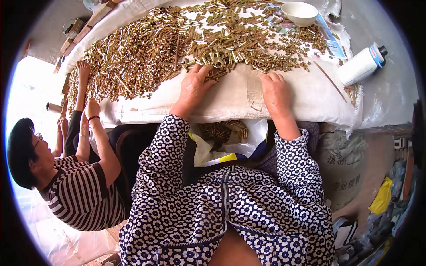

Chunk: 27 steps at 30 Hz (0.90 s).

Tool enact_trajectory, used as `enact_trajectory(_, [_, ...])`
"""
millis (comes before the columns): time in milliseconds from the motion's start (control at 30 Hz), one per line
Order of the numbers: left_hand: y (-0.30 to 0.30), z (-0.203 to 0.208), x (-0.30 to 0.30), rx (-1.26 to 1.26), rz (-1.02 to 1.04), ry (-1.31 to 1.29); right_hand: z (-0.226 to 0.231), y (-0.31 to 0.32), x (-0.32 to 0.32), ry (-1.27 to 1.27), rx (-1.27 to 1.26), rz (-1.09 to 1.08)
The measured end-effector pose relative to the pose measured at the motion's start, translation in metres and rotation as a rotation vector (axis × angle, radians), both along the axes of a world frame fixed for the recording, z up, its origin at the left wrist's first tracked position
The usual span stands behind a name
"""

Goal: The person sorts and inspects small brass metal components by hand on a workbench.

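A wide heap of small brass-coloured metal tubes and bits (213, 48) covers the far part of a pale cloth-topped table (306, 99). My left hand (194, 88) lies at the near edge of the heap, open, its fingers touching the tubes and its thumb apart toward the right. Further right, my right hand (277, 95) rests on the cloth, open, its fingertips just short of some scattered bits. Neither hand shows a piece held in it. Below the table edge, an open white plastic bag (255, 133) over my lap holds more metal pieces (217, 131).
At the left a co-worker in a striped shirt (82, 190) reaches toward the heap. A white bowl (299, 14) stands at the far right, near a white bottle-like cylinder with a dark cap (361, 65). Two thin sticks (330, 81) lie on the table. A printed carton (344, 168) stands lower right.
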<state>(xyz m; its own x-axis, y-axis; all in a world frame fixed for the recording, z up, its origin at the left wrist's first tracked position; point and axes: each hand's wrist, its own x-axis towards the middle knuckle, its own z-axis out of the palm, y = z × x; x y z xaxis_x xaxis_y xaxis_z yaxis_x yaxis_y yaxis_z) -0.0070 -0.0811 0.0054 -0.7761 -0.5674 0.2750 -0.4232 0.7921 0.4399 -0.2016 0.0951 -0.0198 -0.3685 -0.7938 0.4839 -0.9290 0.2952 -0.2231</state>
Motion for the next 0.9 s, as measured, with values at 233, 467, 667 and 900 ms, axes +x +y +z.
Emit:
enact_trajectory(233, [0.007,0.003,-0.037,0.012,-0.085,0.012,-0.002,-0.002,0.002,-0.041,0.019,-0.005])
enact_trajectory(467, [-0.002,0.004,-0.046,0.138,-0.1,0.039,0.005,-0.004,0.004,-0.116,-0.016,-0.003])
enact_trajectory(667, [0.021,0.017,-0.033,0.146,0.004,0.139,-0.001,-0.001,0.006,-0.148,-0.062,-0.027])
enact_trajectory(900, [0.027,0.01,-0.062,-0.317,-0.137,-0.119,0.008,-0.002,0.01,-0.178,-0.066,-0.029])
